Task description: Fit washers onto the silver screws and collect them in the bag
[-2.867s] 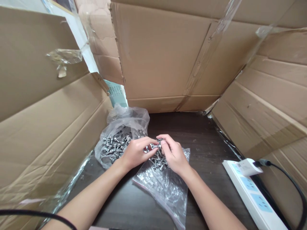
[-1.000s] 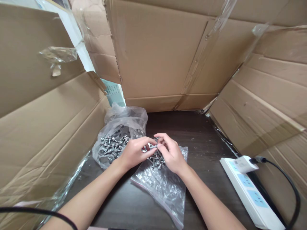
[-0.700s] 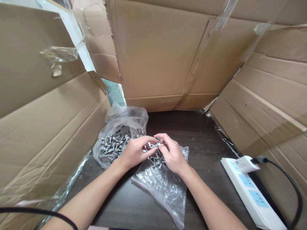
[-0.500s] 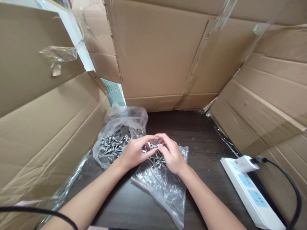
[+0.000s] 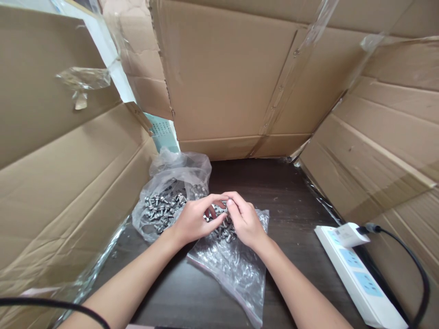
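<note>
Over the middle of the table, my left hand (image 5: pixel 198 218) and my right hand (image 5: pixel 246 221) meet at the fingertips. Thumb and forefinger of my right hand are closed in a pinch on a small shiny metal piece, which looks like a bolt (image 5: pixel 227 209) and is mostly covered by the fingers. My left hand's curled fingers and thumb come up against the same spot; what they grip is hidden. Beneath both hands, a heap of metal bolts (image 5: pixel 224 231) rests on a flat clear zip bag (image 5: pixel 236 269). To the left, an open plastic bag (image 5: pixel 146 187) holds several bolts with heads.
Cardboard walls (image 5: pixel 236 73) surround the dark table (image 5: pixel 291 192) at the back and sides. On the right lies a white power strip (image 5: pixel 346 269) with a plugged-in adapter (image 5: pixel 351 235) and black cord. Another black cable (image 5: pixel 58 305) crosses the lower left.
My right thumb has shifted up and closed against the forefinger, covering most of the small metal piece. My left hand has hardly moved. Bags and bolts lie as before.
</note>
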### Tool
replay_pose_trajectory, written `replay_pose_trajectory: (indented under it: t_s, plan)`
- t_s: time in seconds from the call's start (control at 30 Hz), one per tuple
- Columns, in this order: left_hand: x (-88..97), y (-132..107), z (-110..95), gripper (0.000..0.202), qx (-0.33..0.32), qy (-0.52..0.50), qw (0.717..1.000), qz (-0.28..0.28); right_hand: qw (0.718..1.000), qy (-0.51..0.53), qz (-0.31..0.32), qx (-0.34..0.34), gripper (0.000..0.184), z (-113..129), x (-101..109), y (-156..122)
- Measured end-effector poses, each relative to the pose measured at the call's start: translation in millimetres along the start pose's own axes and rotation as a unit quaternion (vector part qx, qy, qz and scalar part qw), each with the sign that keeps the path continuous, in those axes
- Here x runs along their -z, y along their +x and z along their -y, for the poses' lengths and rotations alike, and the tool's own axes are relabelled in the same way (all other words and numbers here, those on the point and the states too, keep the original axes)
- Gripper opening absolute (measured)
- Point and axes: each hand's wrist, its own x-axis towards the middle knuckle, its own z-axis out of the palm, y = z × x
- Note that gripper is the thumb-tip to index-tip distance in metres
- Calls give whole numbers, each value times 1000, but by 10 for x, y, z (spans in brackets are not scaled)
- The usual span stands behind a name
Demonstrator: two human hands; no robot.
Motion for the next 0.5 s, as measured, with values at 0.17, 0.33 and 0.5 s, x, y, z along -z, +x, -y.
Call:
replay_pose_trajectory:
  t_s: [0.17, 0.33, 0.5]
  plan:
    - [3, 6, -2, 41, 4, -6, 1000, -13, 999, 29, 28, -16, 32, 10, 15, -13]
    - [-4, 7, -8, 42, -12, -5, 1000, -21, 998, 49, 27, -21, 32, 17, 7, -7]
    - [-10, 3, 1, 43, -18, -1, 1000, -23, 998, 46, 22, -24, 32, -2, 2, -9]
